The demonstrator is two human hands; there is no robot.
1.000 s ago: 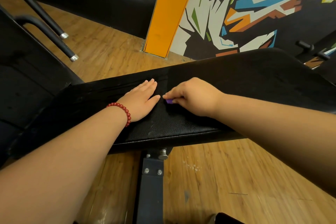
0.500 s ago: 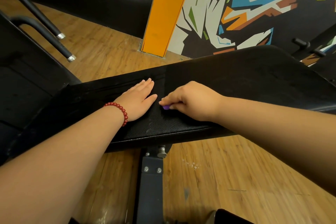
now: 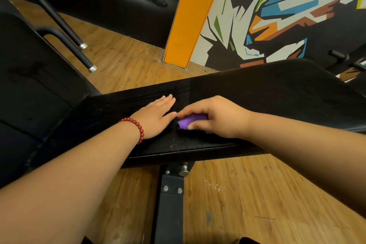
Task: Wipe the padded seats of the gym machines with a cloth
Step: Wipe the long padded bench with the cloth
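Observation:
A black padded bench seat point(image 3: 267, 95) runs across the middle of the view. My left hand point(image 3: 157, 118) lies flat on it with fingers together and a red bead bracelet at the wrist. Just to its right, my right hand point(image 3: 215, 118) is closed over a bunched purple cloth point(image 3: 191, 122), which presses on the pad. Most of the cloth is hidden under my fingers.
A steel post point(image 3: 170, 204) with bolts holds the bench above the wooden floor point(image 3: 247, 194). Another black pad point(image 3: 35, 93) and two black bars point(image 3: 65, 25) stand at the left. An orange pillar point(image 3: 190, 16) and a painted wall point(image 3: 277, 16) rise behind the bench.
My right hand has shifted slightly toward me on the pad and turned, so more of the purple cloth shows. My left hand has stayed flat in the same place.

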